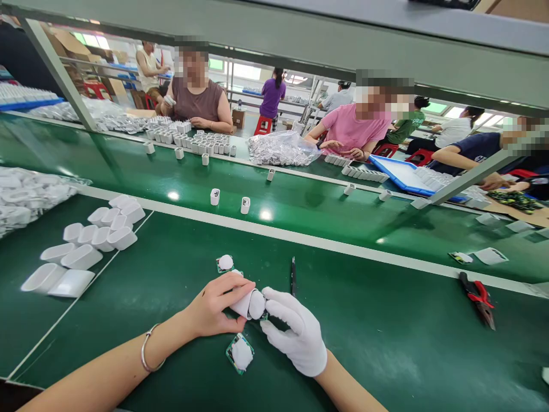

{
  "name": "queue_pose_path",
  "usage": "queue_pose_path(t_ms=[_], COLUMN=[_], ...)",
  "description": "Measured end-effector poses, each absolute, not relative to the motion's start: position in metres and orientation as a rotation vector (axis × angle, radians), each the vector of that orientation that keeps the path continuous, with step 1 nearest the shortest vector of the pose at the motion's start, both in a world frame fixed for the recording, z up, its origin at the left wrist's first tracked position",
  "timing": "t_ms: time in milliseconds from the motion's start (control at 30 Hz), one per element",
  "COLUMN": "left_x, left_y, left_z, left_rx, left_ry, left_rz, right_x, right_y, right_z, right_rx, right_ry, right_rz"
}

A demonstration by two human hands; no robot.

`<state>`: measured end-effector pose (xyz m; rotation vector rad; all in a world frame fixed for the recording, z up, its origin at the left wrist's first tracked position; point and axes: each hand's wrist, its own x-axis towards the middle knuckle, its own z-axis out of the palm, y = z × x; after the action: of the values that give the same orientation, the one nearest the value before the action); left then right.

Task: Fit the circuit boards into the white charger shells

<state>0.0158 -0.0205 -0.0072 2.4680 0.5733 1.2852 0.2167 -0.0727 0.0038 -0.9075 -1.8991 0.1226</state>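
My bare left hand [217,306] is closed around a white plastic housing [241,306], its opening turned to the right. At that opening, my white-gloved right hand [295,332] pinches a small green circuit board with a round white pad [257,304]; the board is mostly hidden behind the fingers and the housing. One loose circuit board with a white pad [241,353] lies just below the hands. Above them is another padded board [225,262], with a further one partly covered by my left hand. Black tweezers [293,276] rest beyond my right hand.
Several empty white housings [86,252] stand at the left near a bag of white parts [26,197]. Red-handled pliers [478,298] lie at the right. Across the green belt [300,212], which carries scattered housings, people sit working. A metal shelf beam [274,34] crosses overhead.
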Motion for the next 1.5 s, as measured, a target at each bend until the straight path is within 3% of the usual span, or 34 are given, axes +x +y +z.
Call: queue_pose_path(t_ms=[733,833,1033,1133,1433,1500], left_x=[0.019,0.019,0.022,0.024,0.027,0.028], left_y=[-0.023,-0.023,-0.03,-0.034,-0.039,-0.039], left_z=[-0.008,-0.007,-0.002,-0.001,-0.006,-0.005], left_rx=[2.447,2.44,2.342,2.323,2.258,2.2], left_ry=[0.571,0.59,0.536,0.476,0.56,0.612], left_rz=[1.334,1.357,1.402,1.368,1.248,1.244], right_x=[0.217,0.217,0.205,0.198,0.192,0.199], right_y=[-0.073,-0.075,-0.071,-0.07,-0.077,-0.074], right_z=[0.007,0.008,0.01,0.012,0.025,0.026], right_rx=[-0.924,-1.008,-0.933,-0.878,-1.057,-1.189], right_ry=[-2.003,-1.829,-1.354,-1.275,-1.246,-1.372], right_rz=[0.21,0.51,1.419,1.647,1.518,1.36])
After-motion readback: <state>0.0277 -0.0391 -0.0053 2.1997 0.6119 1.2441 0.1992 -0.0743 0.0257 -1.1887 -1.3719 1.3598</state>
